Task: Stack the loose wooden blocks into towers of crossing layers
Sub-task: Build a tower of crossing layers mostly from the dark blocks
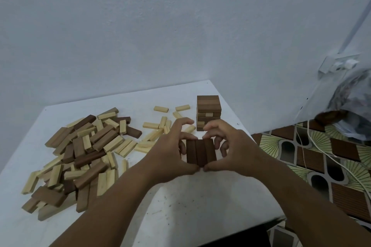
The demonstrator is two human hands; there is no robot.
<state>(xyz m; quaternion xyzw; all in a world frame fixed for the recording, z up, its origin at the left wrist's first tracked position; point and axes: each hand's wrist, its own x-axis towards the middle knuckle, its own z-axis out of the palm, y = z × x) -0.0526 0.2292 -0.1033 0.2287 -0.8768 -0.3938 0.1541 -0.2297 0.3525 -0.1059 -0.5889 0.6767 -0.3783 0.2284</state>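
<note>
Item: three dark blocks, side by side, mid-counter. Left hand & right hand curled round them from both sides, thumbs at near edge. Finished tower just behind. Loose block pile at left, w/ scattered light blocks between.

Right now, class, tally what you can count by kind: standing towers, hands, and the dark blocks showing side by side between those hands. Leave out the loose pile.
tower: 1
hands, the left hand and the right hand: 2
dark blocks gripped between them, as far as the top shows: 3
Total: 6
</note>
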